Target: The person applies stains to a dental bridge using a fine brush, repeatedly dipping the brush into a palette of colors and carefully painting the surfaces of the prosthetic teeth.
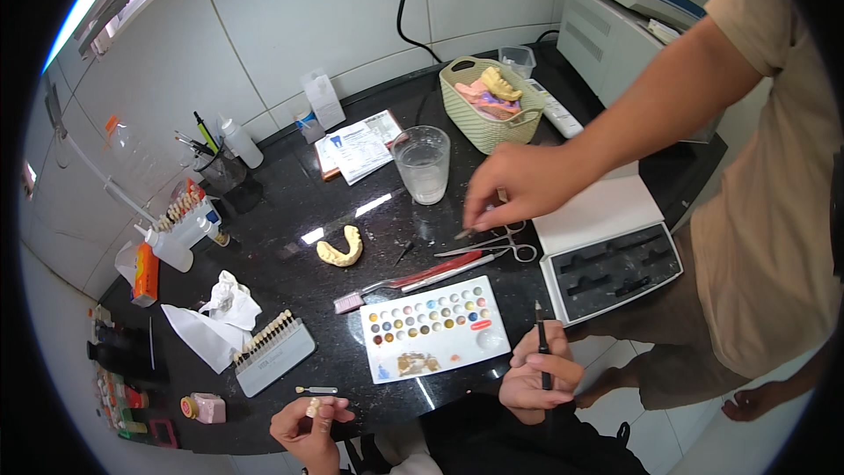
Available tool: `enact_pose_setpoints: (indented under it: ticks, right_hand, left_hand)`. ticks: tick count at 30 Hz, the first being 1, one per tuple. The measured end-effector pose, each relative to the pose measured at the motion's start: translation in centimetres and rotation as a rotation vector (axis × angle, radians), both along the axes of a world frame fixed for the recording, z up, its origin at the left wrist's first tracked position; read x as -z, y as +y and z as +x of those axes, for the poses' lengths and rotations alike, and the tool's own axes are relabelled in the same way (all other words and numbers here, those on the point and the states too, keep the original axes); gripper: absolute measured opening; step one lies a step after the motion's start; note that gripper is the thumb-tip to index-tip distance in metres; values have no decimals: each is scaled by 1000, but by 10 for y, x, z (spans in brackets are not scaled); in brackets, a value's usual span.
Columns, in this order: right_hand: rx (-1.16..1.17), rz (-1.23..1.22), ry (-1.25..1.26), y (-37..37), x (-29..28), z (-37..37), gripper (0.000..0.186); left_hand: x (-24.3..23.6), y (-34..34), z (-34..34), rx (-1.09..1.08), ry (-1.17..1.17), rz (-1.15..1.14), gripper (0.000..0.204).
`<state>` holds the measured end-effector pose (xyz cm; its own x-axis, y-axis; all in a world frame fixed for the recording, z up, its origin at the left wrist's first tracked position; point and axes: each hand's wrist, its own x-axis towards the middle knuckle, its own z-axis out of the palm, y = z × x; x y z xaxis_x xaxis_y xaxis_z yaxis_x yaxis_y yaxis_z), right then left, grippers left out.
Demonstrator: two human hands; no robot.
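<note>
Near the table's front edge, my left hand [305,440] pinches a small tooth-coloured dental bridge [313,406] between thumb and fingers. My right hand [527,384] is closed around a fine brush [545,359] with a black handle, its tip pointing up and away. Between the hands, a little farther off, lies a white paint palette [440,347] with rows of coloured wells and brownish smears. A single shade tab [316,390] rests just beyond my left hand. Behind it is a grey tooth shade guide [277,361] with a row of tabs.
A co-worker's hand [519,185] reaches in from the right above scissor-like forceps [505,242]. A toothbrush [413,280], a plaster dental arch [341,251], a glass of water [422,167], an open case [607,268], a basket of casts [491,119] and crumpled tissue [215,321] occupy the black table.
</note>
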<state>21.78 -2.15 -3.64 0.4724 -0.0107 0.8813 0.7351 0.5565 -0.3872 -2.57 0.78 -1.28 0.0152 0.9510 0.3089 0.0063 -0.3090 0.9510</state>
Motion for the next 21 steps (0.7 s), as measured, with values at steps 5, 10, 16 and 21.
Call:
enact_pose_setpoints:
  ticks: [5, 10, 16, 21]
  right_hand:
    - [-41, -79, -31, -8, -3, 3, 48]
    - [-59, -90, -28, -9, 1, 5, 43]
    - [-92, -80, 70, -9, 1, 0, 42]
    - [-72, -78, 8, -9, -2, 5, 36]
  left_hand:
    - [-10, -2, 12, -38, -36, 13, 22]
    - [-14, -4, 13, 38, 4, -87, 19]
    - [-11, -2, 9, -91, 0, -79, 15]
    - [-8, 1, 15, -156, -16, -17, 13]
